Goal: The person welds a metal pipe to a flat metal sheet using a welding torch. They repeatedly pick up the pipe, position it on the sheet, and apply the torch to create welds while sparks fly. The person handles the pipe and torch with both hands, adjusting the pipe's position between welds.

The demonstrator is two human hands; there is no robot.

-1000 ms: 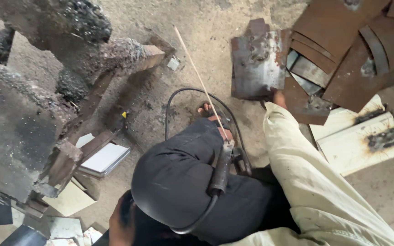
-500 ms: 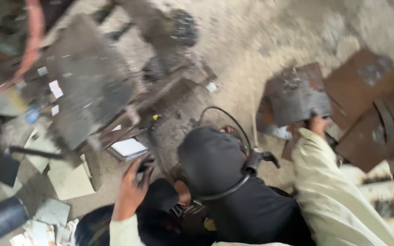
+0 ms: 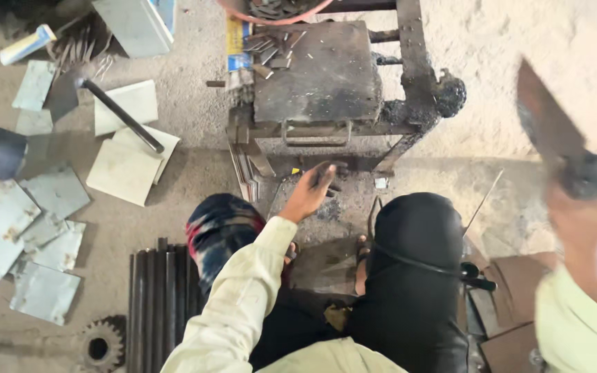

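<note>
From the head camera, looking straight down: the person squats on the dusty floor (image 3: 533,90), and the left hand (image 3: 310,195) reaches far and forward toward the foot of the dark metal stand (image 3: 326,83), its fingers (image 3: 326,173) bunched together and curled down at the dark debris on the ground just under the stand's front bar; whether they pinch anything is too small to tell. Over on the right, the right hand (image 3: 582,200) is raised and blurred, and it grips a flat rust-brown metal plate (image 3: 547,121) that stands up tilted above it, fingers wrapped round its lower end. A black welding holder (image 3: 475,276) with its thin rod (image 3: 481,202) lies across the right knee, the cable looping over the dark trouser leg. Left of the person lie pale sheet-metal offcuts (image 3: 122,169), a dark bar (image 3: 122,116), a bundle of black rods (image 3: 157,304) and a gear wheel (image 3: 99,347); rusty plates (image 3: 519,283) sit near right. To handle this well, the plate wants a firm grip clear of its edges, the rod tip kept away from the leg, and the left hand placed low and steady before any weight shifts.
</note>
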